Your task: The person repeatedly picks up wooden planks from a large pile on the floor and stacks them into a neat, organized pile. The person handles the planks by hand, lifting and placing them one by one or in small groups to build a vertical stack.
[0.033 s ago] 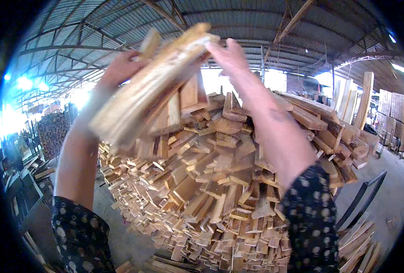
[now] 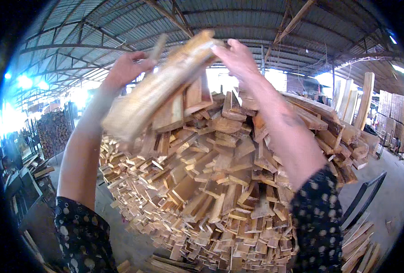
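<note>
Above the top of a large stack of wooden boards point(image 2: 224, 123), a pale, thick board point(image 2: 158, 91) slants in mid-air, blurred by motion. My right hand point(image 2: 236, 59) grips its upper end, with the thumb at the near edge. My left hand point(image 2: 129, 68) is raised to the left of that board, its fingers bent. At its fingertips is a thin, blurred strip of wood point(image 2: 158, 48). Part of the left fingers' grip is hard to make out. Just below the slanted board, shorter boards point(image 2: 170, 113) lie on the stack's top left.
More boards point(image 2: 313, 118) lie loosely across the stack's right side, with tall planks point(image 2: 365, 100) upright behind. A black metal frame point(image 2: 363, 200) stands on the floor at right, near loose slats point(image 2: 359, 245). Another wood stack point(image 2: 54, 132) stands far left.
The slanted board has shifted slightly right and down. Both hands have moved a little to the right, and the thin strip by my left fingers has turned edge-on.
</note>
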